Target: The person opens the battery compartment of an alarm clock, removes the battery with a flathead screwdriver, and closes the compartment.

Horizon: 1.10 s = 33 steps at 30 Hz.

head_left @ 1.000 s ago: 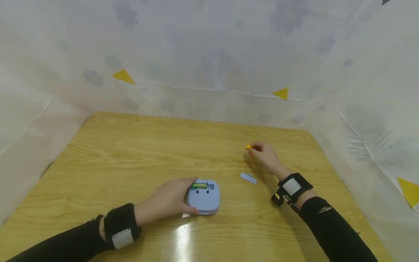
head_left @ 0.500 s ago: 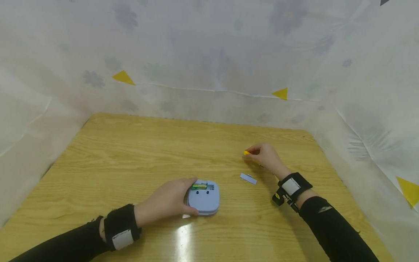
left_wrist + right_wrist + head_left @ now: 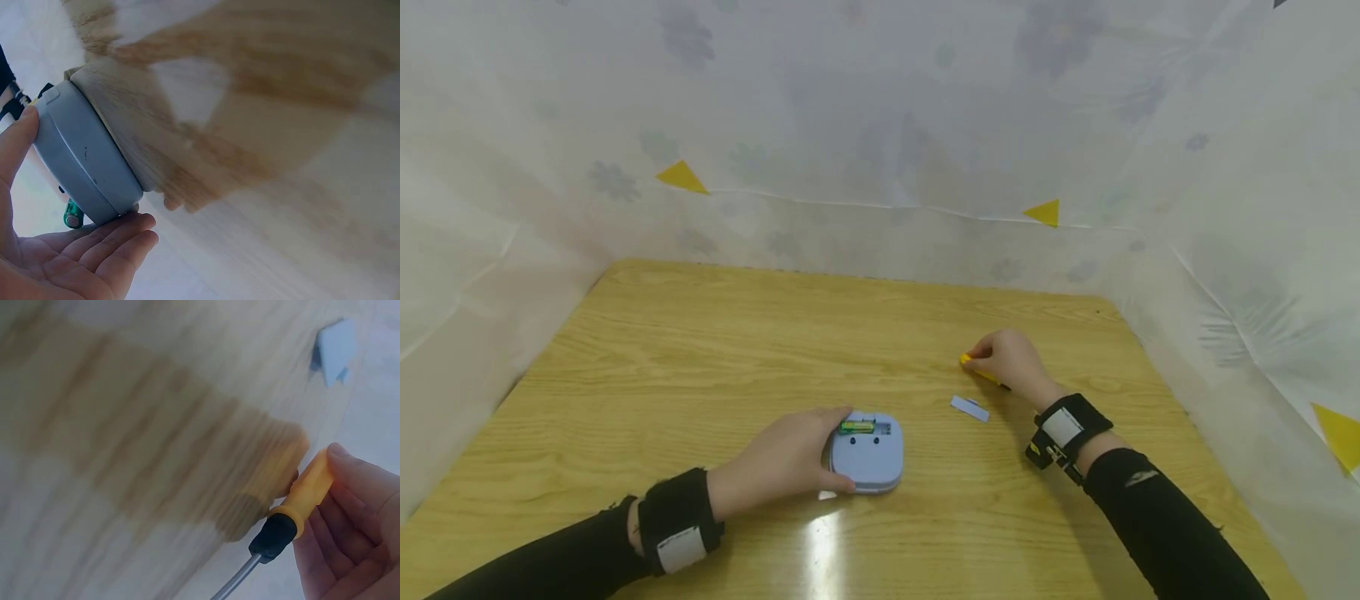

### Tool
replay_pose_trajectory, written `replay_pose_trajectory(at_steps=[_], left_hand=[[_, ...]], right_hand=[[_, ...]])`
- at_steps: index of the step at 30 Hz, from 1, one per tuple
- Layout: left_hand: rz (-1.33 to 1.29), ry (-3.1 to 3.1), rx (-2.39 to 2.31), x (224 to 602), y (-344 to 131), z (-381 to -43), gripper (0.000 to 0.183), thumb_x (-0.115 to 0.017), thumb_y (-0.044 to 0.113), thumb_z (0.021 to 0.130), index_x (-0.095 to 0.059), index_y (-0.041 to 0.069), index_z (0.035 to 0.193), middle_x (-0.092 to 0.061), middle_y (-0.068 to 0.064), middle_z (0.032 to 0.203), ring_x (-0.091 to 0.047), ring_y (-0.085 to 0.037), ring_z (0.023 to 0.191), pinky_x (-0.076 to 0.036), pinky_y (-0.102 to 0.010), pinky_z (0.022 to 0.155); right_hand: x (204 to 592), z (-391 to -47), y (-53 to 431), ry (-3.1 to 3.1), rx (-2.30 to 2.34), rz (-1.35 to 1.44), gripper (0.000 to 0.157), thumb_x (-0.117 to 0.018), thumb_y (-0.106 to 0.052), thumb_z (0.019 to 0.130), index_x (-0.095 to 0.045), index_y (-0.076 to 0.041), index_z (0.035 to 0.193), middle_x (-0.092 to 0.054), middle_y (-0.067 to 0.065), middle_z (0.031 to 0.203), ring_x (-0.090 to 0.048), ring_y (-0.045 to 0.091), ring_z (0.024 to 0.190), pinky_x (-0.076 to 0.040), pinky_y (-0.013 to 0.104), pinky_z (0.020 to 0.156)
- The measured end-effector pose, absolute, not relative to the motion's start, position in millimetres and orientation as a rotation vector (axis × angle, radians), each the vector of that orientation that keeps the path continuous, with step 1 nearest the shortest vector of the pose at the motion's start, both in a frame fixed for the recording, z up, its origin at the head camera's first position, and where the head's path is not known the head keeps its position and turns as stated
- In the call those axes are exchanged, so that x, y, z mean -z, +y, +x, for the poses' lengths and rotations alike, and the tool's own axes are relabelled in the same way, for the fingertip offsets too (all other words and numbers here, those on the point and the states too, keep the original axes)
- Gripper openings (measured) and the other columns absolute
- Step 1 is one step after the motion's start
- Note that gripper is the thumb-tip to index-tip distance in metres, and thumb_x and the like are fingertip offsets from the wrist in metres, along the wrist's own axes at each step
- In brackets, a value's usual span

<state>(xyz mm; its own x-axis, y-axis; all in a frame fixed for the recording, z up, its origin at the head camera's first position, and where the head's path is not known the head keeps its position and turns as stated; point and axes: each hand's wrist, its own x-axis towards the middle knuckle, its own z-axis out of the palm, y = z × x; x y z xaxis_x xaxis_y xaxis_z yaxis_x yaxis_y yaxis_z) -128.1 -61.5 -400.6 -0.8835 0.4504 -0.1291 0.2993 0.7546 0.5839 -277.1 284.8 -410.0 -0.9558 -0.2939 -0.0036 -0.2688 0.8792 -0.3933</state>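
A light blue rounded-square device lies with its battery bay uncovered. One green battery shows in the bay, and in the left wrist view the battery's end sticks out past the casing. My left hand grips the device by its left side, thumb at the near edge and fingers at the far one. To the right, my right hand pinches a screwdriver by its yellow handle, low over the table. The black collar and part of the metal shaft show in the right wrist view.
A small light blue battery cover lies on the wooden table between the device and my right hand. Pale flowered sheeting with yellow triangles closes off the back and sides.
My right hand has brought the screwdriver down and slightly nearer, closer to the tabletop. The left hand, the device and the cover stay where they were.
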Motion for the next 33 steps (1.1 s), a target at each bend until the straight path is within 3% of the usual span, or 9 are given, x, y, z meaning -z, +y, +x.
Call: replay_pose_trajectory(at_steps=[7, 33], left_hand=[[0.582, 2.688, -0.834, 401.2, -61.6, -128.4, 0.104, -0.097, 0.045, 0.073, -0.051, -0.001, 0.154, -0.061, -0.019, 0.152, -0.06, -0.037, 0.141, -0.049, -0.054, 0.12], [0.61, 2.696, -0.808, 399.4, -61.7, -128.8, 0.103, -0.098, 0.044, 0.074, -0.051, -0.003, 0.153, -0.062, -0.02, 0.151, -0.061, -0.036, 0.14, -0.051, -0.052, 0.119]], right_hand=[[411.1, -278.7, 282.9, 2.994, 0.546, -0.433, 0.017, -0.082, -0.021, 0.095, -0.085, -0.006, 0.101, -0.083, 0.012, 0.095, -0.072, 0.019, 0.075, -0.061, 0.036, 0.07], [405.8, -276.9, 276.4, 3.003, 0.359, -0.466, 0.023, -0.081, -0.025, 0.096, -0.084, -0.004, 0.104, -0.082, 0.014, 0.101, -0.076, 0.03, 0.089, -0.065, 0.046, 0.081]])
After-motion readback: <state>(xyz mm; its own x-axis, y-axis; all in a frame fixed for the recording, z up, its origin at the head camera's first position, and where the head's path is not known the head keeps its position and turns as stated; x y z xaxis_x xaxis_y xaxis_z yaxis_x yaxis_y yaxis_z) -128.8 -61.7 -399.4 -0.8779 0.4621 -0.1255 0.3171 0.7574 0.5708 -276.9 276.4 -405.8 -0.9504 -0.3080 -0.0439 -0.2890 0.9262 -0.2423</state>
